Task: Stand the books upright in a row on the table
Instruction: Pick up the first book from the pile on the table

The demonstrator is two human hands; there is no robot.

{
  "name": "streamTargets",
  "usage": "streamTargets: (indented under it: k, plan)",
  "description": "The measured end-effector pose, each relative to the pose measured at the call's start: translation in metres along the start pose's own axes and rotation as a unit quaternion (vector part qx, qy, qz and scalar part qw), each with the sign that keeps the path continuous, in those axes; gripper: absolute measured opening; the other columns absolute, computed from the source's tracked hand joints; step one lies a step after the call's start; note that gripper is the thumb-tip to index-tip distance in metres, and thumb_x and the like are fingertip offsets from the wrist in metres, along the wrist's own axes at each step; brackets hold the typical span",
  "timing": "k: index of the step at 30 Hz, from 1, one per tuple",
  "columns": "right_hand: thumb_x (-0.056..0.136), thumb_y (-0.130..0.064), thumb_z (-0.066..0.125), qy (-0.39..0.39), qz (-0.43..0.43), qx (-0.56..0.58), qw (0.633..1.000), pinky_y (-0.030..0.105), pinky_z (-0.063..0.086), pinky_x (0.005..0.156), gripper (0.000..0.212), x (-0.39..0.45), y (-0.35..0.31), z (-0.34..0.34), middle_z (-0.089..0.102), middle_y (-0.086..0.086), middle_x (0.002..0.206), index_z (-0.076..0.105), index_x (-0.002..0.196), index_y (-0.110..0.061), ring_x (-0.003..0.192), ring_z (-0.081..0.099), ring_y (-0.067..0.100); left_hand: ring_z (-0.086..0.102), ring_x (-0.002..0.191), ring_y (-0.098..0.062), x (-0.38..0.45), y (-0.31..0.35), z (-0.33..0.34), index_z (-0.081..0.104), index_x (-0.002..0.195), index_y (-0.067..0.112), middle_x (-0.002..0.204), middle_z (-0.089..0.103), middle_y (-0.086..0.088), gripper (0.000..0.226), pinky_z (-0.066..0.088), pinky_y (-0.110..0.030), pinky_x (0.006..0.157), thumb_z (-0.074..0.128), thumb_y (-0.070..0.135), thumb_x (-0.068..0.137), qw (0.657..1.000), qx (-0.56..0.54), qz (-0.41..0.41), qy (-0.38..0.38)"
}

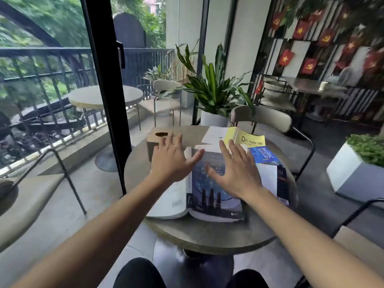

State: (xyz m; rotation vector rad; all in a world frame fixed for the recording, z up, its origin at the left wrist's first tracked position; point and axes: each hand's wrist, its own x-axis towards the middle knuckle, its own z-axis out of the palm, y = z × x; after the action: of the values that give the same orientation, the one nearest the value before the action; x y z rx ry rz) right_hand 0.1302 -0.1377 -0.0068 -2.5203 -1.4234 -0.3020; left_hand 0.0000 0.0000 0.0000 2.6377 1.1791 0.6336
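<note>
Several books lie flat in a loose pile on the round grey table. On top is a dark blue book with towers on its cover. A white book lies at its left, a bright blue book at the right, and a yellow book at the far side. A black-spined book lies at the right edge. My left hand hovers open over the pile's left part. My right hand hovers open over the dark blue book. Neither hand holds anything.
A wooden tissue box stands at the table's far left, just beyond my left hand. A white sheet lies at the far side. A chair and a potted plant stand behind the table. A white planter is at the right.
</note>
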Motion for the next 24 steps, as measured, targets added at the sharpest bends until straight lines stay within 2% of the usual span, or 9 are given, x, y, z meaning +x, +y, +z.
streamTargets:
  k: [3, 5, 8, 10, 14, 17, 19, 21, 24]
  plan:
    - [0.083, -0.080, 0.027, -0.053, 0.008, -0.014, 0.998, 0.049, 0.006, 0.120, 0.095, -0.008, -0.004, 0.018, 0.004, 0.009, 0.164, 0.002, 0.156, -0.025, 0.151, 0.002, 0.025, 0.026, 0.147, -0.036, 0.002, 0.003, 0.021, 0.025, 0.159, 0.011, 0.163, 0.027, -0.016, 0.105, 0.028, -0.049, 0.115, 0.030, 0.086, 0.085, 0.996, 0.013, -0.045, -0.076]
    - [0.083, -0.079, 0.025, -0.074, 0.012, -0.020, 0.997, 0.050, 0.005, 0.120, 0.093, -0.014, -0.005, 0.031, 0.004, 0.010, 0.164, 0.005, 0.156, -0.025, 0.151, 0.000, 0.026, 0.035, 0.142, -0.037, 0.003, 0.004, 0.031, 0.035, 0.153, 0.007, 0.156, 0.039, -0.019, 0.105, 0.033, -0.047, 0.111, 0.032, 0.086, 0.084, 0.989, 0.009, -0.077, -0.128]
    - [0.083, -0.077, 0.018, -0.080, 0.022, -0.028, 0.996, 0.051, 0.006, 0.120, 0.089, -0.019, -0.007, 0.042, 0.008, 0.010, 0.163, 0.014, 0.155, -0.025, 0.150, 0.002, 0.027, 0.060, 0.116, -0.032, 0.007, 0.004, 0.035, 0.064, 0.118, 0.009, 0.125, 0.065, -0.014, 0.074, 0.049, -0.039, 0.090, 0.047, 0.074, 0.088, 0.975, -0.045, -0.118, -0.183]
    - [0.079, -0.078, 0.009, -0.072, 0.022, -0.034, 0.997, 0.051, 0.006, 0.119, 0.092, -0.023, -0.010, 0.050, 0.011, 0.010, 0.163, 0.018, 0.154, -0.025, 0.150, 0.004, 0.027, 0.065, 0.094, -0.028, 0.007, 0.004, 0.035, 0.066, 0.097, 0.011, 0.104, 0.071, -0.008, 0.051, 0.050, -0.033, 0.074, 0.053, 0.060, 0.090, 0.970, -0.072, -0.132, -0.191]
    - [0.080, -0.081, 0.005, -0.077, 0.003, -0.024, 0.997, 0.051, 0.002, 0.119, 0.095, -0.025, -0.016, 0.058, 0.010, 0.011, 0.163, 0.019, 0.155, -0.024, 0.151, 0.001, 0.026, 0.059, 0.083, -0.027, 0.005, 0.009, 0.034, 0.058, 0.092, 0.010, 0.096, 0.064, -0.008, 0.024, 0.046, -0.032, 0.069, 0.051, 0.033, 0.095, 0.973, -0.069, -0.137, -0.170]
    - [0.084, -0.076, 0.006, -0.078, -0.012, -0.016, 0.997, 0.050, -0.001, 0.119, 0.089, -0.026, -0.022, 0.056, 0.015, 0.011, 0.162, 0.022, 0.154, -0.024, 0.150, 0.004, 0.026, 0.056, 0.080, -0.029, 0.001, 0.008, 0.029, 0.051, 0.075, 0.008, 0.089, 0.059, -0.010, 0.026, 0.043, -0.033, 0.067, 0.048, 0.023, 0.096, 0.976, -0.092, -0.140, -0.142]
    - [0.087, -0.074, 0.007, -0.070, -0.025, -0.016, 0.997, 0.051, 0.000, 0.118, 0.084, -0.026, -0.026, 0.055, 0.022, 0.010, 0.160, 0.025, 0.152, -0.024, 0.149, 0.011, 0.026, 0.053, 0.080, -0.031, -0.004, 0.006, 0.019, 0.047, 0.072, 0.008, 0.089, 0.057, -0.012, 0.028, 0.040, -0.034, 0.068, 0.047, 0.022, 0.097, 0.979, -0.108, -0.138, -0.105]
    - [0.086, -0.074, 0.005, -0.054, -0.036, -0.011, 0.998, 0.051, 0.007, 0.116, 0.084, -0.025, -0.031, 0.051, 0.033, 0.009, 0.155, 0.030, 0.150, -0.024, 0.145, 0.022, 0.026, 0.053, 0.081, -0.035, -0.010, 0.005, 0.006, 0.048, 0.077, 0.007, 0.092, 0.061, -0.015, 0.025, 0.038, -0.035, 0.069, 0.046, 0.022, 0.097, 0.984, -0.119, -0.124, -0.057]
    - [0.091, -0.070, 0.017, -0.032, -0.053, 0.045, 0.997, 0.048, 0.024, 0.106, 0.075, -0.022, -0.042, 0.045, 0.051, 0.005, 0.140, 0.032, 0.147, -0.023, 0.131, 0.042, 0.026, 0.058, 0.086, -0.040, -0.020, 0.007, -0.016, 0.051, 0.085, 0.007, 0.095, 0.065, -0.018, 0.022, 0.037, -0.037, 0.067, 0.046, 0.025, 0.097, 0.986, -0.138, -0.091, 0.019]
